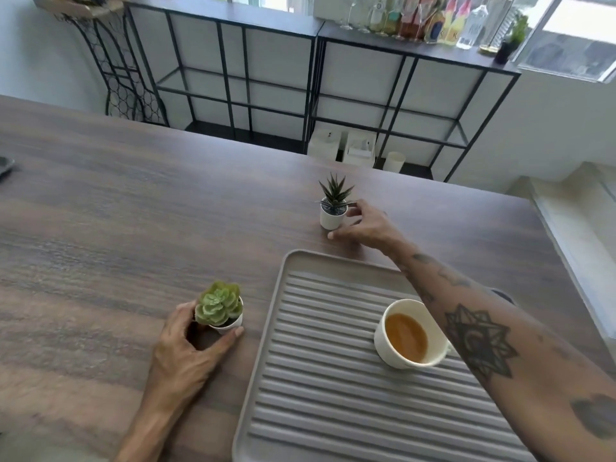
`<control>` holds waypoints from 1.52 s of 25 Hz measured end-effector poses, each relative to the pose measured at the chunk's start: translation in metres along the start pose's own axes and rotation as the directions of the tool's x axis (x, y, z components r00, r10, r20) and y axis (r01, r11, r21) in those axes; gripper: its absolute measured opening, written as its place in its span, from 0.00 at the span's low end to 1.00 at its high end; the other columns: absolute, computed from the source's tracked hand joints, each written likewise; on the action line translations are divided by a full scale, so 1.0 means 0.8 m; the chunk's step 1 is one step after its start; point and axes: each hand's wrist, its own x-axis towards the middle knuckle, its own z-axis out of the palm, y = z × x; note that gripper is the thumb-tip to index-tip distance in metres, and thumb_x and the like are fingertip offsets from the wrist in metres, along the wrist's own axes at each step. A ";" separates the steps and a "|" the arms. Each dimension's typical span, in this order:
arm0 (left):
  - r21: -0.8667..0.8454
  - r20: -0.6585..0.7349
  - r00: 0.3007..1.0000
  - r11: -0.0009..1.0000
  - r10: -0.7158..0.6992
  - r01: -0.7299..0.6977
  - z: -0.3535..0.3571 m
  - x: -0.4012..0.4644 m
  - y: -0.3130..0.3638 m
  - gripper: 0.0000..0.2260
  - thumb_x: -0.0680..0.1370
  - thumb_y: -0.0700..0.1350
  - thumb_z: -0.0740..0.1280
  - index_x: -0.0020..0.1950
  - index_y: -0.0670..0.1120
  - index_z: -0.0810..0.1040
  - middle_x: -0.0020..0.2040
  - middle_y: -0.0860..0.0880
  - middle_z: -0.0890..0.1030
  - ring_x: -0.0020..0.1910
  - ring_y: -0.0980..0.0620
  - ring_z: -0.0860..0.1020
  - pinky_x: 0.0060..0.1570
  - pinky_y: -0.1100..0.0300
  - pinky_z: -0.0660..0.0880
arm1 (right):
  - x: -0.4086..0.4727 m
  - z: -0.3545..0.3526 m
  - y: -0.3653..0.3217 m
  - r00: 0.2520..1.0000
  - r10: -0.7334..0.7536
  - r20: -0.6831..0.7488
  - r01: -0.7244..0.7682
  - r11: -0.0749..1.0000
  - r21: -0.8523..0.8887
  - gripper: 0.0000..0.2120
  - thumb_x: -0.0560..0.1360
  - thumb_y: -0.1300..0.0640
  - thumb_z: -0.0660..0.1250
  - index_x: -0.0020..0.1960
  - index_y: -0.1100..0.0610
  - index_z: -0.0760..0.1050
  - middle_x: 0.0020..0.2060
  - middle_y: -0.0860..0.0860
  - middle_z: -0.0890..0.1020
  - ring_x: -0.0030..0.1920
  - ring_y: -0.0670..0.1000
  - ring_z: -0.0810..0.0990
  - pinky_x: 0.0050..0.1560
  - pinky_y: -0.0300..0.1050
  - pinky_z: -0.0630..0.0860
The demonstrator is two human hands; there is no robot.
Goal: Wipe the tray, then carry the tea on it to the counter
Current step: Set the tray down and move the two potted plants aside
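- The tray [300, 411], grey with raised ribs running across it, lies flat on the wooden desk [100, 211] and serves as the reference for all positions below.
- The cup of tea [408, 335], a white cup holding amber liquid, stands upright on the tray, toward its right side and nearer its far edge than its near edge.
- The left hand [186, 348] rests on the desk just left of the tray. Thumb and fingers are curled around a small white pot holding a green rosette succulent [219, 306]; the pot leans slightly toward the tray.
- The right hand [361, 225] lies beyond the far edge of the tray, its tattooed forearm crossing above the tray's right side and passing close to the cup.
- The right-hand fingers are closed about a second white pot carrying a spiky dark-green plant [334, 205], which stands upright on the desk just past the tray's far edge. Contact appears firm, though the fingertips are partly hidden behind the pot.
- The two hands are well apart, one on each plant.
- A black metal shelf unit [383, 105] stands beyond the desk, with bottles [433, 21] on its top.
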 end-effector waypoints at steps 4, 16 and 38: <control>-0.019 0.001 1.000 1.000 -0.002 0.003 0.001 0.003 0.008 0.22 0.63 0.52 0.80 0.53 0.49 0.79 0.50 0.53 0.83 0.51 0.54 0.82 0.53 0.55 0.77 | 0.009 0.009 -0.014 0.998 -0.049 -0.029 0.051 0.997 0.061 0.34 0.63 0.52 0.82 0.66 0.53 0.74 0.57 0.47 0.80 0.57 0.47 0.77 0.63 0.40 0.70; 0.028 0.073 0.994 0.996 0.079 -0.081 0.049 0.071 0.056 0.19 0.65 0.51 0.82 0.53 0.49 0.81 0.46 0.48 0.85 0.45 0.51 0.83 0.41 0.73 0.73 | -0.037 0.002 -0.003 0.991 -0.037 -0.127 0.053 0.990 0.128 0.30 0.55 0.40 0.79 0.57 0.41 0.80 0.52 0.44 0.85 0.56 0.49 0.81 0.60 0.54 0.79; -0.098 0.426 0.812 0.912 0.399 -0.398 0.245 -0.034 0.351 0.21 0.68 0.52 0.79 0.57 0.47 0.82 0.49 0.52 0.84 0.44 0.61 0.80 0.43 0.71 0.76 | -0.379 -0.203 0.144 0.858 -0.042 -0.512 0.150 0.974 0.172 0.22 0.64 0.38 0.76 0.56 0.41 0.79 0.46 0.45 0.84 0.46 0.42 0.82 0.47 0.41 0.80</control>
